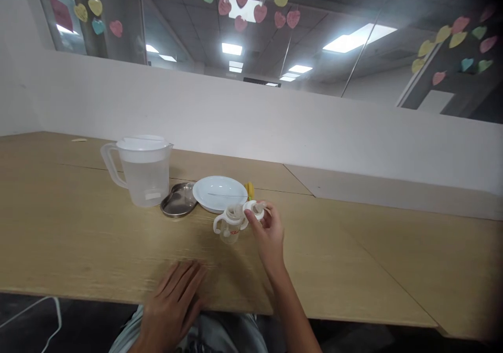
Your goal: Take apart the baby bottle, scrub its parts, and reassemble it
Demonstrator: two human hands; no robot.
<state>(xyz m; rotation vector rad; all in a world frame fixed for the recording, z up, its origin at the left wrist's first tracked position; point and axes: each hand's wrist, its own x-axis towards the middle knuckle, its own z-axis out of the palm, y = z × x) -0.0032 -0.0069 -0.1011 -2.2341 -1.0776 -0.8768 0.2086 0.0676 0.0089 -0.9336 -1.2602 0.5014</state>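
Observation:
Between the thumb and fingers of my right hand [270, 232] is a white bottle cap with a clear nipple [254, 208]. It is beside the open mouth of a clear baby bottle [230, 231] with white handles and red print; whether the two touch I cannot tell. The bottle stands upright on the table. My left hand [173, 295] lies flat near the table's front edge, fingers stretched out, holding nothing. Just behind the bottle sits a white plate [220, 206] with a thin item lying across it.
A lidded clear plastic pitcher [144, 177] stands at the left, a metal kidney dish [178, 200] beside it. Something yellow [250, 189] shows behind the plate's right side. A white wall [220, 117] and a mirror-like panel with heart-shaped notes rise behind the wooden table [98, 243].

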